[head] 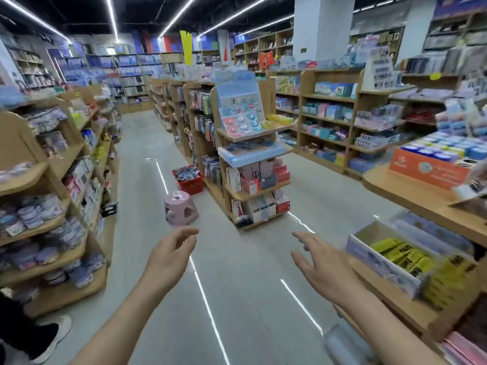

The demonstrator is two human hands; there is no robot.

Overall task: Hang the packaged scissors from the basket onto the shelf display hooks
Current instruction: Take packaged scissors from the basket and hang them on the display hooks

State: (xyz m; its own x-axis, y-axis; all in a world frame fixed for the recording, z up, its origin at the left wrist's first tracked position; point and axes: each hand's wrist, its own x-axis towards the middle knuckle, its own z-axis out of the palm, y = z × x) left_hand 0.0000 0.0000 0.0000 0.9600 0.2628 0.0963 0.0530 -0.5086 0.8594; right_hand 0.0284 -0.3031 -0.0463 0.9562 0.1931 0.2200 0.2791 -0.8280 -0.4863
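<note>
Both hands reach forward bare, fingers loose and grasping nothing, left hand nearer the red plastic basket of packaged scissors sitting well ahead on the floor beside the wooden shelf, right hand farther off.

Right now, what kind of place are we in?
Probably a stationery shop: long aisles of wooden shelves packed with packaged goods, and a red basket of packets on the floor beside a pink stool.

Both bare hands, left hand and right hand, empty, outstretched over grey floor; far ahead, red plastic basket of packaged scissors beside pink plastic stool
</note>
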